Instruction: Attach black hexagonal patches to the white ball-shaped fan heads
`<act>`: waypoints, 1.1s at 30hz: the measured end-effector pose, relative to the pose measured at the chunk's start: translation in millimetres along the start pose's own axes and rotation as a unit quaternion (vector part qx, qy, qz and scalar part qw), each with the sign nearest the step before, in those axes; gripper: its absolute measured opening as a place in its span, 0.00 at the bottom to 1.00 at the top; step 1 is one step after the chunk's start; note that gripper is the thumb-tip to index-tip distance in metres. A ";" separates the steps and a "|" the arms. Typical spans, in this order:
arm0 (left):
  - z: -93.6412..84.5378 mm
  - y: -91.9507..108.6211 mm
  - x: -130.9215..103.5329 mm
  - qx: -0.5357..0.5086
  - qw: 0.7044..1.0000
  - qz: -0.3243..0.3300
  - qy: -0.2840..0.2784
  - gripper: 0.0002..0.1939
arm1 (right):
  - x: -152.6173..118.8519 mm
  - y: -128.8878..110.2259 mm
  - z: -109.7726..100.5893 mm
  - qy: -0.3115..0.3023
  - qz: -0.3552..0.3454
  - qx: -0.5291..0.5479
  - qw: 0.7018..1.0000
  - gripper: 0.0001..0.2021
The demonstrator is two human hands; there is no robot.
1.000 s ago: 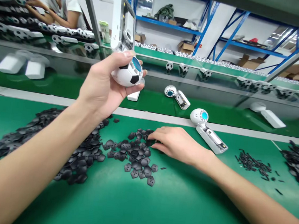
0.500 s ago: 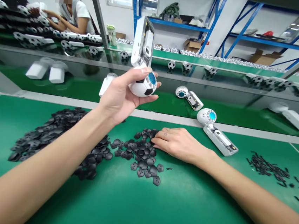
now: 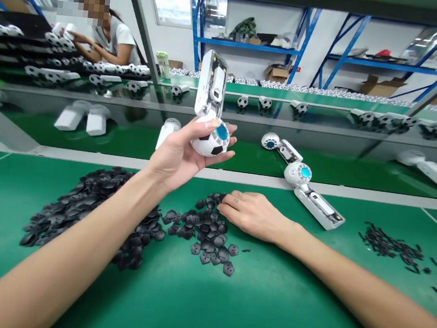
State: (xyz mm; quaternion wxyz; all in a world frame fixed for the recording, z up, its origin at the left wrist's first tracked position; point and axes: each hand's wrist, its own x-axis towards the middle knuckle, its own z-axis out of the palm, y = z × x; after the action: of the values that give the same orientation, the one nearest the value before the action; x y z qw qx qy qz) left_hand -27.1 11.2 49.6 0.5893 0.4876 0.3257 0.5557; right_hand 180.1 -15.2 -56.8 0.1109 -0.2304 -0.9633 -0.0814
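Observation:
My left hand [image 3: 181, 152] grips the ball-shaped end of a white handheld device [image 3: 210, 141], thumb beside its blue disc. The ball has black football patches, and its open rectangular handle [image 3: 212, 83] points upward, showing inner parts. Lower and to the right, my right hand [image 3: 254, 215] is at the edge of a small pile of black pentagon pieces [image 3: 208, 230]. Its fingers are bent together with the tips down among the pieces, and whatever is between them is hidden. A larger pile of the same pieces [image 3: 80, 197] lies partly behind my left forearm.
Two similar open devices [image 3: 320, 207] lie right of my hands, one on the ledge and one behind it. Thin black strips [image 3: 388, 242] are scattered at the right. Across the bench a co-worker [image 3: 116, 41] handles white parts. Football-patterned devices [image 3: 265, 102] line the far shelf.
The whole view has shifted, so the background sits lower in the picture. My left hand still holds the device upright, and my right hand stays at the small pile of pieces.

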 end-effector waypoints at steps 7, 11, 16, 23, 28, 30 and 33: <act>-5.7 -7.5 1.6 0.014 0.995 -0.067 -0.067 0.20 | 6.2 10.8 -23.1 0.223 0.172 0.242 0.928 0.09; -2.8 -11.7 1.0 0.061 0.996 -0.017 -0.065 0.32 | 7.4 18.3 -72.9 0.377 0.280 0.488 0.736 0.11; 3.4 -21.9 -3.6 0.104 0.990 0.070 -0.064 0.35 | 12.3 10.1 -101.7 0.364 0.286 0.628 0.626 0.17; 4.6 -48.3 -15.6 0.180 0.968 0.166 -0.052 0.31 | 20.7 -5.6 -86.1 0.310 0.302 0.671 0.602 0.19; 7.6 -48.4 -21.7 0.295 0.925 0.239 -0.005 0.30 | 19.3 -11.6 -84.8 0.313 0.312 0.627 0.642 0.20; 10.1 -44.8 -23.1 0.330 0.906 0.263 0.018 0.31 | 19.9 -14.0 -85.2 0.307 0.310 0.632 0.640 0.21; 13.2 -40.4 -24.5 0.355 0.894 0.270 0.034 0.32 | 22.6 -15.7 -83.4 0.297 0.316 0.643 0.631 0.23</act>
State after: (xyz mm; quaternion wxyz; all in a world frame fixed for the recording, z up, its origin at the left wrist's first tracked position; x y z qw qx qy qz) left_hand -5.4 -11.6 11.9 0.1929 0.7143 0.3770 0.5571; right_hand 167.9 -36.7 27.4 0.5303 -0.3538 -0.5546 0.5348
